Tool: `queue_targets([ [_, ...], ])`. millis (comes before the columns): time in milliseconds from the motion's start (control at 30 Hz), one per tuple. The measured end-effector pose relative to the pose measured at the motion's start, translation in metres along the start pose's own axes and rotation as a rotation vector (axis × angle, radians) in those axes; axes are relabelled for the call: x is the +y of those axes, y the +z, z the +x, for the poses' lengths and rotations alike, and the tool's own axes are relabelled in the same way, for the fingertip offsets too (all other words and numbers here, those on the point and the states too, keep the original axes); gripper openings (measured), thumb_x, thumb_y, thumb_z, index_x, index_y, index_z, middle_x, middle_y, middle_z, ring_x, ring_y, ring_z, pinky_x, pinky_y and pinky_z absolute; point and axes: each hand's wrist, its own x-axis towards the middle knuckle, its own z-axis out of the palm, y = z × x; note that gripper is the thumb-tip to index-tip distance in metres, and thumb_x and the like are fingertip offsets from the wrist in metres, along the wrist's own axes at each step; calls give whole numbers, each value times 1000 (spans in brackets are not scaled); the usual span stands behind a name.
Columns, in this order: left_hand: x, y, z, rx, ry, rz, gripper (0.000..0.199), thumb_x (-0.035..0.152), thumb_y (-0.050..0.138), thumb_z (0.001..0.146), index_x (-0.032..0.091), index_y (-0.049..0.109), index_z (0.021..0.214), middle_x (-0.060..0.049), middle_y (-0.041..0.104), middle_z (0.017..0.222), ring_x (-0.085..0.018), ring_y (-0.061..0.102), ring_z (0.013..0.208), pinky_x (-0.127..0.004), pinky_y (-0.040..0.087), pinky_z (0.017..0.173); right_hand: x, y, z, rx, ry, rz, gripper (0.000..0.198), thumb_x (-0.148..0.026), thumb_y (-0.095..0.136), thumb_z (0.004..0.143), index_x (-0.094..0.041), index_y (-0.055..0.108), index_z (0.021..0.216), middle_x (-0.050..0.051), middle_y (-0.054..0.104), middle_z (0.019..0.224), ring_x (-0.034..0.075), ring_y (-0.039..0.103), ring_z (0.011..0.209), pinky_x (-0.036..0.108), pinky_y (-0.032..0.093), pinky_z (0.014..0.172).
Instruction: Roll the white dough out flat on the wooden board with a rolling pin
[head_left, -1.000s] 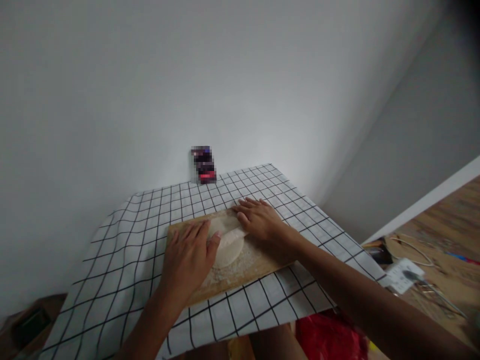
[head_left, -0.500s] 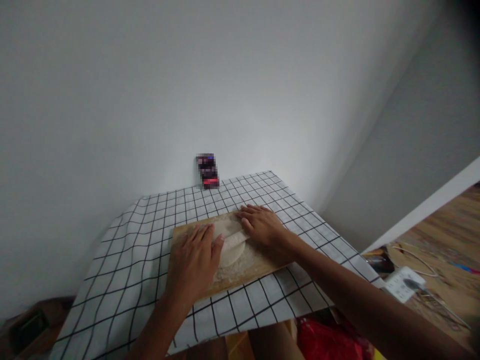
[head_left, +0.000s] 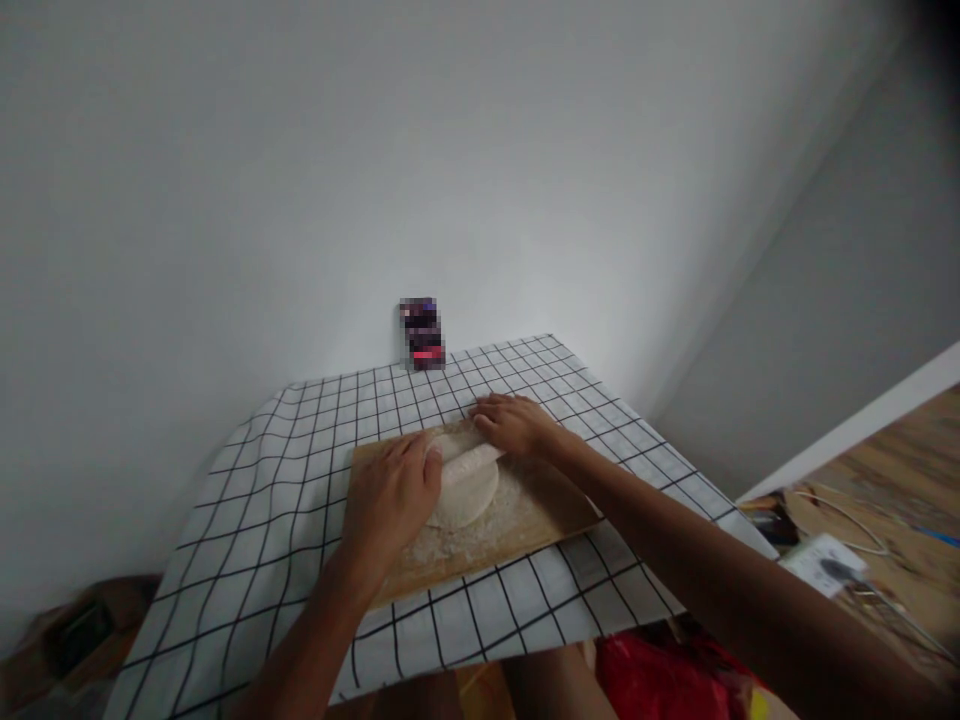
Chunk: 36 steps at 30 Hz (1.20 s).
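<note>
A pale, floured rolling pin lies across the far part of a flat round of dough on a wooden board dusted with flour. My left hand presses on the pin's left end, fingers bent over it. My right hand rests on the pin's right end near the board's far edge. The pin's ends are hidden under both hands.
The board sits on a table with a black-and-white checked cloth pushed against a white wall. A small dark packet stands at the wall. On the wooden floor to the right lie a white power strip and cables. Red fabric shows below the table edge.
Both hands and the pin have moved away from me toward the board's far edge, uncovering more of the dough round. The view has shifted slightly.
</note>
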Motion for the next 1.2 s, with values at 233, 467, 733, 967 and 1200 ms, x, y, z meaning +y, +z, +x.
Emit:
queue_targets([
  [233,6,9,-23,115,126,52,54,39,33,112,11,67,142,-14,69,148,-32,58,145,-52,43,125,-13,2,-62,110,36,18,49,-31,32,111,-22,63,148,10,57,162,29,46,155,57,33,128],
  [467,14,4,-43,87,168,46,59,45,30,114,12,57,154,-12,56,162,-33,46,155,-55,46,123,-24,8,-98,175,86,68,51,-31,31,110,-20,65,147,10,61,157,26,50,152,53,35,128],
  [733,9,8,-21,127,113,62,51,40,37,112,12,67,143,-14,69,148,-33,58,145,-51,48,122,-10,4,-53,116,45,52,50,-30,32,110,-23,66,146,9,59,160,28,50,152,55,36,126],
  [967,-7,5,23,-11,0,-23,44,37,37,112,19,74,126,-11,76,137,-26,68,132,-43,50,116,3,2,12,-21,22,52,48,-36,32,110,-27,71,136,8,67,150,28,59,142,54,47,116],
  [1200,-6,5,19,25,10,10,39,35,40,110,18,74,121,-13,78,131,-29,71,125,-46,53,111,2,4,7,1,14,32,48,-37,33,110,-26,69,140,10,63,155,29,53,148,57,43,119],
])
